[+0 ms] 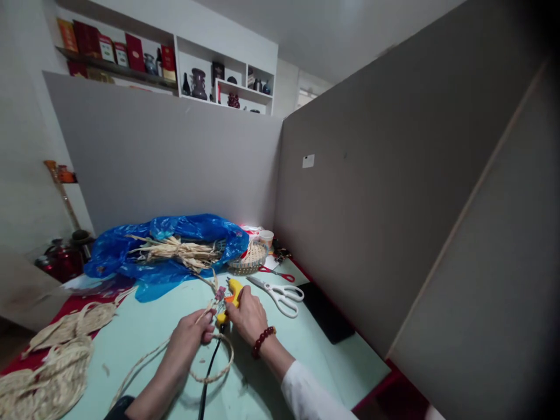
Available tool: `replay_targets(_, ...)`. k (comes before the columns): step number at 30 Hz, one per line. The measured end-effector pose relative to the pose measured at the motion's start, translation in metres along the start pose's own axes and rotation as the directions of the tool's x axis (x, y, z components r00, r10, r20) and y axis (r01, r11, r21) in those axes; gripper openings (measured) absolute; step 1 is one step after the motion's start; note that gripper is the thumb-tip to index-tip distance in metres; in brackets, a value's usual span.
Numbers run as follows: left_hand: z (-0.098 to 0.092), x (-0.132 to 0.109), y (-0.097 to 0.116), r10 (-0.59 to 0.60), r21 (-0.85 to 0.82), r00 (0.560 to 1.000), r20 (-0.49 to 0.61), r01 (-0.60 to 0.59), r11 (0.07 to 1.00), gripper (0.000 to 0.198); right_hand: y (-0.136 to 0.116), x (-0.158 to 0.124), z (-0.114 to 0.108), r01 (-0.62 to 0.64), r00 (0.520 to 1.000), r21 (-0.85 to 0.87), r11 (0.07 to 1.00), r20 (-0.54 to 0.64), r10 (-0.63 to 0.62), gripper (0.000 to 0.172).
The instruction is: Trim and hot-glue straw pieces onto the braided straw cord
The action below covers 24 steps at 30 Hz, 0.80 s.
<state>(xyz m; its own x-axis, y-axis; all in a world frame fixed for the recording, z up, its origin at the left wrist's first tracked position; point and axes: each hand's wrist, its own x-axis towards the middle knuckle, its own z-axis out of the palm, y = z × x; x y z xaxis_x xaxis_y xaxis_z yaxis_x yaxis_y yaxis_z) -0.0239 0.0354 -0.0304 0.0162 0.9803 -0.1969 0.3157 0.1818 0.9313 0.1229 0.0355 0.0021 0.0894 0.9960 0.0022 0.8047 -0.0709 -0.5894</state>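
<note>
A yellow glue gun with an orange trigger is in the grip of my right hand, which wears a dark red bead bracelet. Its black cable runs toward me across the table. To its left, my left hand is closed, thumb and fingers pinching a braided straw-coloured cord. The cord curls into a loop below my hands and trails off to the lower left. A small purple piece lies by the nozzle, near the loose husk ends. My fingers partly hide the cord's end.
White-handled scissors and red-handled scissors lie right of my hands, beside a black flat object. Behind are a blue plastic bag of dry husks and a woven basket. Braided coils lie left. Grey partitions enclose the table.
</note>
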Motion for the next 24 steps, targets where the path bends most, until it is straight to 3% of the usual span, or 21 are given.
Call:
replay_targets(4,0.006,0.009,0.008,0.085,0.268,0.996,0.021,-0.088,0.960,0.037,0.009,-0.008,0.001,0.082,0.997,0.088,0.993,-0.009,-0.082,0.026)
replay_targets(8,0.016,0.014,0.016,0.215,0.500,0.975,0.059,-0.216,0.839,0.037,0.020,-0.023,-0.004,0.197,0.977,0.204,0.959,0.042,-0.209,0.019)
replay_targets(14,0.034,0.004,0.014,0.299,0.685,0.945,0.130,-0.303,0.663,0.037,0.052,-0.038,-0.030,0.287,0.940,0.406,0.868,0.053,-0.336,0.023)
replay_targets(18,0.014,-0.001,0.027,0.358,0.668,0.916,0.181,-0.382,0.639,0.020,0.081,-0.033,-0.061,0.274,0.946,0.528,0.804,0.004,-0.325,0.019)
replay_targets(24,-0.030,-0.003,0.039,0.351,0.601,0.920,0.172,-0.381,0.703,0.039,0.118,-0.019,-0.088,0.200,0.966,0.621,0.758,0.003,-0.257,0.011)
